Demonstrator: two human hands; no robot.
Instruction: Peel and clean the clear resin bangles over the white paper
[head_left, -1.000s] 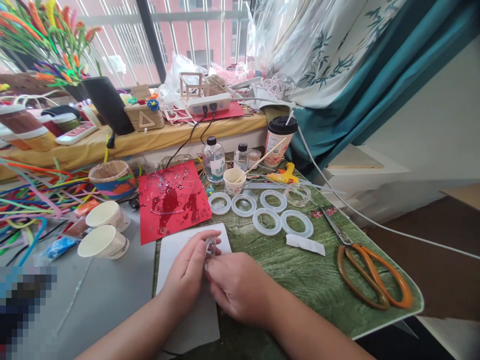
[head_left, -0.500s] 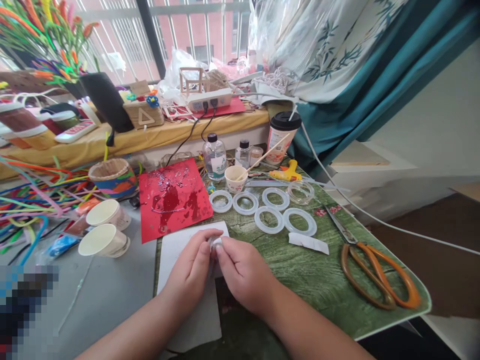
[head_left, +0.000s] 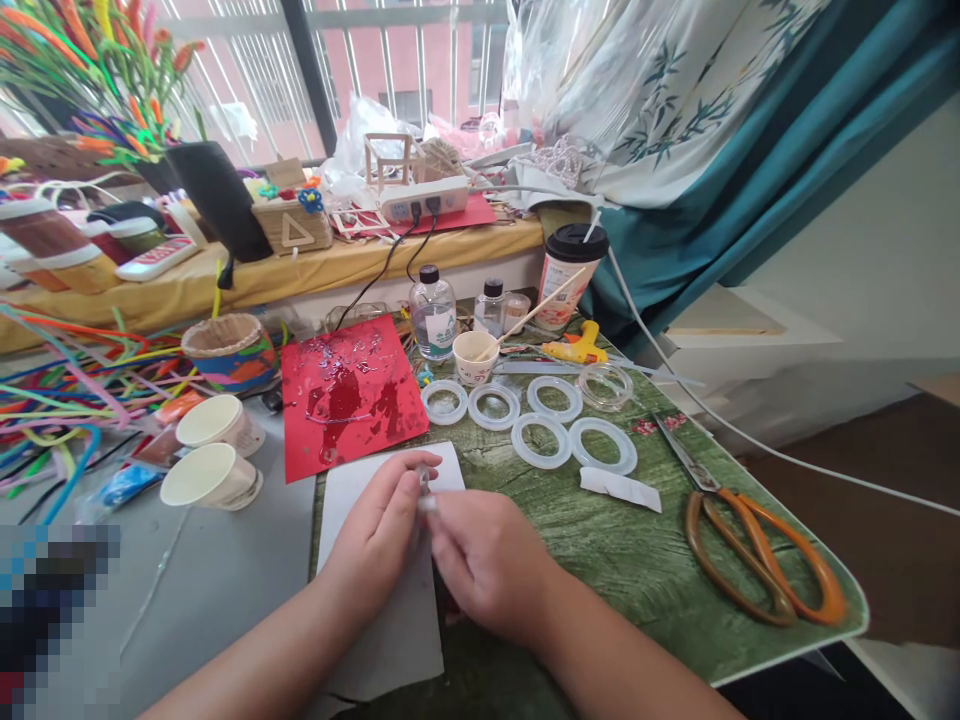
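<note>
Clear piece sits above the white sheet, pinched by the left hand and, apparently, the right hand; work on it seems unfinished. Five pale rings lie untouched, beyond and right of the sheet.

This is looking like a craft corner, whether of a home or a studio being unclear: pipe cleaners are lying heaped, clear rings, a yellow glue gun and big scissors are lying on the green worktop, fuzzy flowers are standing on the sill, and a teal curtain is hanging by the window.
</note>
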